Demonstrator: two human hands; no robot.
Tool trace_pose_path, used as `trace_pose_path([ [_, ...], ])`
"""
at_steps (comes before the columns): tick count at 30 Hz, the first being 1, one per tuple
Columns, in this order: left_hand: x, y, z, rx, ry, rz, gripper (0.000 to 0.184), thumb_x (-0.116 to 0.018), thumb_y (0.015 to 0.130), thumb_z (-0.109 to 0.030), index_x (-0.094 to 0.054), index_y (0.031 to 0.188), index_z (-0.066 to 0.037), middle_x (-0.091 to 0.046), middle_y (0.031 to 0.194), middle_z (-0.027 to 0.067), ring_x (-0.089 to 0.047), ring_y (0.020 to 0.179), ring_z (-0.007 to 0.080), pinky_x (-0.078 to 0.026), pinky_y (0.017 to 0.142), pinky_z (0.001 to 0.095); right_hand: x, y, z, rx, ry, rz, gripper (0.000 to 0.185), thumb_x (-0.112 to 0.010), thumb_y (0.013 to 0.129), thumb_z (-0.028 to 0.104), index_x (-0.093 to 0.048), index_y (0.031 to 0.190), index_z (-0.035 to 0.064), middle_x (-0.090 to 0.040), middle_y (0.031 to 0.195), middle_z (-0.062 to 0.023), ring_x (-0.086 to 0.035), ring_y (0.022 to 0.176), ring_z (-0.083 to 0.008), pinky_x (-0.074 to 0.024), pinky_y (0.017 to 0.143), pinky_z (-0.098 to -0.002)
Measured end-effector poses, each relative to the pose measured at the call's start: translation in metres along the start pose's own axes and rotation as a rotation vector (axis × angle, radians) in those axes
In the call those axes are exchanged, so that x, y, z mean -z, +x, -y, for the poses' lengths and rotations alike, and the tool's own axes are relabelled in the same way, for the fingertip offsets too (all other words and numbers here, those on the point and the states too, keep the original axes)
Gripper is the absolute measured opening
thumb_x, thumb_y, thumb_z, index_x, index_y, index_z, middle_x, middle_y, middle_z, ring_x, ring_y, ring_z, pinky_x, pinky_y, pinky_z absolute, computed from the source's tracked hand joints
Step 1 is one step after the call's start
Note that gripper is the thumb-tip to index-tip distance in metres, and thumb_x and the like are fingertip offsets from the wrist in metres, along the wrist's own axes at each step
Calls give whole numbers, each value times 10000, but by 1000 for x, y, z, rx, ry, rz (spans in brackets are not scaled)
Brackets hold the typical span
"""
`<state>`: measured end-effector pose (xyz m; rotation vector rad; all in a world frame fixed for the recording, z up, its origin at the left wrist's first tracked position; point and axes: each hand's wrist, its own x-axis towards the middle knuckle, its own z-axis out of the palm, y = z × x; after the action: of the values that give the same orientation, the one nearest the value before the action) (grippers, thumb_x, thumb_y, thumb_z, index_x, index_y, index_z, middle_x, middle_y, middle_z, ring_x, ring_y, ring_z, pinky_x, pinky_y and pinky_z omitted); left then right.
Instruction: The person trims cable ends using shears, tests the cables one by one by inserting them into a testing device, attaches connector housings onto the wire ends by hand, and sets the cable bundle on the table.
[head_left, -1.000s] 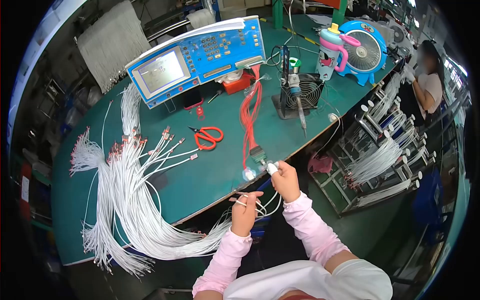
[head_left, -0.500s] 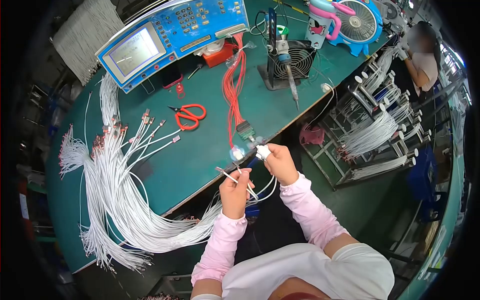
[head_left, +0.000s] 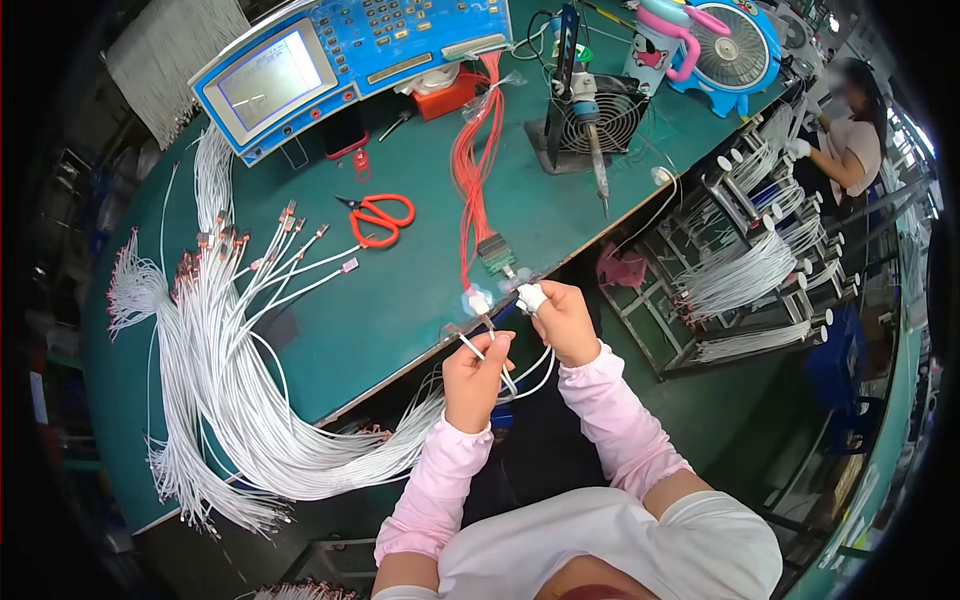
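The white cables [head_left: 290,450] lie bunched on the table [head_left: 350,320], the left hand [head_left: 474,380] has its grip closed on cable ends, and the right hand [head_left: 566,322] pinches a white piece [head_left: 530,298] whose far end is hard to make out.

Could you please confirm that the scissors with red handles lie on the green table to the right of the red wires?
Not quite: the side is wrong. The head view shows the scissors with red handles on the green table, but to the left of the red wires.
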<state>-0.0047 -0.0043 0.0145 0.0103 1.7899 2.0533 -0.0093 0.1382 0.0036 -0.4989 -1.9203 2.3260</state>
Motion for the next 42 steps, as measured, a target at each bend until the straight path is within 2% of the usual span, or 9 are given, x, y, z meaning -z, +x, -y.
trace_pose_path([
  [6,-5,-5,-1,14,28,12,185,-574,811,-168,-627,898,-14,-525,595,-23,-386,477,5,-276,428,158,-1,0,-1,90,-116,-54,172,-512,823,126,-558,743,-19,-451,457,12,-396,391,-35,-286,362,-205],
  [7,-6,-5,-2,-6,60,2,183,-574,810,-165,-628,896,-12,-524,596,-24,-384,483,4,-278,436,159,0,-6,10,164,-256,-102,151,-544,795,141,-583,830,-1,-525,550,-46,-488,479,-117,-374,445,-242],
  [9,-5,-7,-6,-16,58,-9,178,-576,806,-159,-626,883,-6,-524,603,-24,-401,506,10,-298,458,164,9,-8,14,614,-641,-217,185,-582,743,148,-599,888,33,-578,747,-87,-543,681,-222,-422,597,-291],
  [10,-4,-7,-5,-45,87,1,174,-574,804,-153,-624,881,-5,-528,602,-22,-418,518,17,-311,469,168,6,-19,27,639,-724,-118,202,-607,699,152,-609,873,50,-567,915,-99,-495,882,-283,-392,743,-340],
  [13,-3,-5,7,-127,138,51,160,-552,805,-127,-615,884,-2,-557,648,7,-463,530,45,-357,491,189,-3,-34,26,750,-857,50,162,-621,689,163,-624,811,56,-569,958,-84,-450,1017,-265,-357,793,-368],
  [17,-5,-7,4,-233,204,65,172,-512,831,-113,-602,906,12,-584,792,62,-498,562,79,-408,516,220,5,-22,1,465,-260,-192,80,-511,768,8,-590,777,-4,-577,840,-73,-558,762,-150,-427,648,-243],
  [21,-1,-3,13,-97,-136,-23,239,-480,856,-117,-531,1006,62,-583,815,104,-524,645,102,-434,564,213,-12,-6,-2,213,87,-223,145,-471,829,68,-579,766,-7,-543,636,-34,-506,555,-72,-379,476,-184],
  [25,-3,-8,9,-94,-253,-4,236,-456,866,-123,-498,1026,45,-593,800,119,-524,587,105,-438,534,217,-6,-4,4,160,-112,-137,194,-479,825,101,-547,687,-18,-441,458,29,-389,394,-41,-280,366,-202],
  [42,1,-8,6,28,-155,23,185,-483,852,-120,-544,959,19,-598,687,68,-462,485,44,-369,452,170,-2,-4,-1,-6,21,-28,199,-511,812,123,-544,668,-10,-399,446,44,-324,374,-16,-202,350,-195],
])
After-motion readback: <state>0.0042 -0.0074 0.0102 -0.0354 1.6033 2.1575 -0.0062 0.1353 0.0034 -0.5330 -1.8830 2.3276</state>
